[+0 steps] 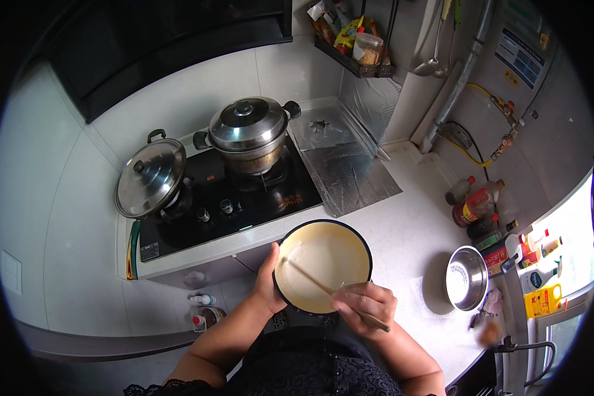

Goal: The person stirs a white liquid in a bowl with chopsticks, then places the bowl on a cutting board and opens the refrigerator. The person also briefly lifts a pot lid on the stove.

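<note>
My left hand [268, 280] grips the left side of a deep cream-coloured bowl [357, 254] with a dark rim, thumb near the edge. A whitish mixture [310, 257] lies in the bowl; whether it is a liquid or a paste I cannot tell. Closed around wooden chopsticks [315, 280], my right hand [365, 307] is at the bowl's lower right rim. The chopsticks' tips reach into the bowl, and their thick ends stick out below my fingers. The bowl is held in front of my body, at the counter's near edge.
Beyond the bowl, a lidded steel pot [249, 132] stands on the black gas hob [244, 214], with a lidded wok [150, 178] to its left. Foil [346, 175] covers the counter beside the hob. A steel basin [466, 278] and several bottles [476, 203] are at the right.
</note>
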A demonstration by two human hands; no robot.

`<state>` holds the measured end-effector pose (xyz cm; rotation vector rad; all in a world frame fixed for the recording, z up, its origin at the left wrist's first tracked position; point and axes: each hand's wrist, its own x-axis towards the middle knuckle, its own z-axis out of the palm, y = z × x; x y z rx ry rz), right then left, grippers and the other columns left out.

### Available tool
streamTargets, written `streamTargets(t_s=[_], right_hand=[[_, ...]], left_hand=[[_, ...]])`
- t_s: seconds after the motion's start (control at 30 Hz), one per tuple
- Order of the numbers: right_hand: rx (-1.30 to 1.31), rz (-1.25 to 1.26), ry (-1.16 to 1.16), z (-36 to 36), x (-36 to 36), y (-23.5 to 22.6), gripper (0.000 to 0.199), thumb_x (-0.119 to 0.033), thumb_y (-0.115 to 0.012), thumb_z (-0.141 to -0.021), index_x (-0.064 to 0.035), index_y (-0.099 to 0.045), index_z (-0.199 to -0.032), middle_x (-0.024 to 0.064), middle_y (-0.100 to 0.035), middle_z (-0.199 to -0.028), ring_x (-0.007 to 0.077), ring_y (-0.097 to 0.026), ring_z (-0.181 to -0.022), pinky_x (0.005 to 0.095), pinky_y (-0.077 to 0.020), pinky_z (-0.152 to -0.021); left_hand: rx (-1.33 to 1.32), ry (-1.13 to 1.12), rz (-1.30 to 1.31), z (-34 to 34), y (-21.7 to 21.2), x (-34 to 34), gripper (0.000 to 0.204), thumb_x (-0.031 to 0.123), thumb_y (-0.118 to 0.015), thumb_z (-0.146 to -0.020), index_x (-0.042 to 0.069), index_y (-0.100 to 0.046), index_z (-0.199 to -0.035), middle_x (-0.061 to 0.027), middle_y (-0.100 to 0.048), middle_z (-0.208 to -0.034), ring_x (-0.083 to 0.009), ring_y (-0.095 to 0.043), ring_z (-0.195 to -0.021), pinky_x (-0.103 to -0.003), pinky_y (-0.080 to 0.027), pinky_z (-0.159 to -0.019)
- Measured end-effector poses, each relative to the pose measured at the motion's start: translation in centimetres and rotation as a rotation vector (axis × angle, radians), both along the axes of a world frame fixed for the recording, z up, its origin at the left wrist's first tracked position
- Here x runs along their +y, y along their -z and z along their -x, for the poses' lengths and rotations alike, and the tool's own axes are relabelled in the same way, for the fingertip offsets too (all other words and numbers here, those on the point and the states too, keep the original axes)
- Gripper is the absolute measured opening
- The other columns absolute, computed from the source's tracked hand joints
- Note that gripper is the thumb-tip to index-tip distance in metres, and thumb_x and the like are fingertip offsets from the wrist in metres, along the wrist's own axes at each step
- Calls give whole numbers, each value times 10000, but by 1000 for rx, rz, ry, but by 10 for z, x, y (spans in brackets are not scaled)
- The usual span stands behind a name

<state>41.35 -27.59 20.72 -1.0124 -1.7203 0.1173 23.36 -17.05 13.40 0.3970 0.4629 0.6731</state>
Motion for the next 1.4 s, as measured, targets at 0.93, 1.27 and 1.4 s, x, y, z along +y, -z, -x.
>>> streamTargets(t_s=[0.93, 1.27, 1.4], right_hand=[[752, 551, 299, -42, 8, 19, 128, -70, -684, -850, 56, -672, -869, 131, -673, -744, 175, -664, -654, 301, -571, -629], [1047, 712, 165, -37, 10, 12, 160, -108, -690, -858, 50, -669, -872, 130, -673, -755, 182, -663, -645, 305, -580, -628], [861, 859, 291, -69, 6, -2, 162, -112, -695, -837, 47, -663, -831, 137, -666, -703, 213, -663, -585, 308, -574, -551]], left_hand=[[109, -86, -45, -4, -2, -17, 743, 612, -462, -904, 31, -421, -1365, -146, -520, -1323, -269, -506, -1219, -413, -411, -1015], [97, -117, -129, -9, -12, -19, 756, 605, -458, -909, 11, -402, -1374, -162, -517, -1321, -285, -506, -1220, -415, -407, -1023], [55, -111, -147, 6, -6, -11, 759, 611, -459, -905, 17, -404, -1375, -162, -516, -1321, -274, -498, -1225, -411, -407, -1021]])
